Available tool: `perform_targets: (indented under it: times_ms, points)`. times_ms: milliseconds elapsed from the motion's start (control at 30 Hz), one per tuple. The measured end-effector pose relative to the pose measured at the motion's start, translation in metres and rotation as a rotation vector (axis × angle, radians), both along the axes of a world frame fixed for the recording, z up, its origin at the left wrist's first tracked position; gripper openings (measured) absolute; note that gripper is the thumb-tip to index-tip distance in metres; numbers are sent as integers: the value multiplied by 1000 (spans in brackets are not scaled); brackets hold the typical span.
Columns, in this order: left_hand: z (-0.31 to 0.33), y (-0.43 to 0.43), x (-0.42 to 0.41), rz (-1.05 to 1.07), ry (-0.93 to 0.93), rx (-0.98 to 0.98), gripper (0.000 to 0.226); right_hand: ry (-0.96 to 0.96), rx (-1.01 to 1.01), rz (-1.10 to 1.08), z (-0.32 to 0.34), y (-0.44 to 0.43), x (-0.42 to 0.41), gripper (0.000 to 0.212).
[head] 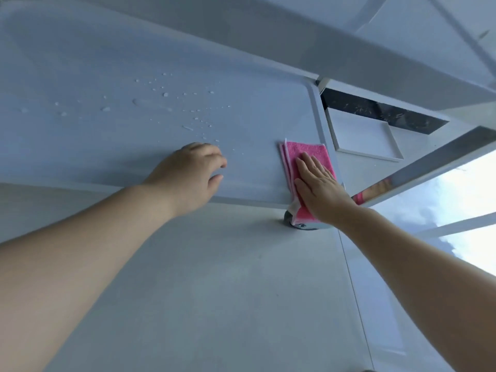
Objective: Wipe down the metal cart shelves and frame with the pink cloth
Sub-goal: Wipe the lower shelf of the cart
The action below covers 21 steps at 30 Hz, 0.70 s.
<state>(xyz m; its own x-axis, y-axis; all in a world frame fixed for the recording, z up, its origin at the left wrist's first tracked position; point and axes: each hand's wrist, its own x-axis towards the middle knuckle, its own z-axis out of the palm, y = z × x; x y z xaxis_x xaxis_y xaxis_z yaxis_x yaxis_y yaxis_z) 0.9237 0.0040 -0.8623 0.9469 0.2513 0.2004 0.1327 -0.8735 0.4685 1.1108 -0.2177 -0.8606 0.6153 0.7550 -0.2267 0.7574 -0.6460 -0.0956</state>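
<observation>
- The cloth (306,167) is pink, folded into a layered rectangle, and lies flat on the bottom shelf (134,76) of the cart, at the shelf's near right corner.
- Its long axis runs from the shelf's near edge toward the far side, leaning slightly left as it goes away; the near end hangs just over the shelf's raised lip, above a caster (303,224).
- The folded edges of the cloth show along its left side, with a pale border.
- The right hand (319,186) lies palm-down on the cloth, fingers straight and together, pointing away along the cloth's length; it presses rather than grasps, closing around nothing.
- The left hand (193,173) rests on the bare shelf, well to the left of the cloth, fingers loosely curled and empty.
- Water drops (166,103) are scattered over the shelf beyond the left hand, apart from the cloth.
- A shiny frame bar (429,167) slants up to the right from the corner by the cloth; it mirrors the pink and the hand.
- An upper shelf (322,44) crosses above.
</observation>
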Motion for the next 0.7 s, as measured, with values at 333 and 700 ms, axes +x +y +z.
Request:
perform_targets:
  times_ms: [333,700]
  points:
    - [-6,32,-41,82,-17,112,36,-46,-7,6,-6,7,22,54]
    - [-28,65,-51,310,-45,130,54,-68,-5,154,-12,14,48,95]
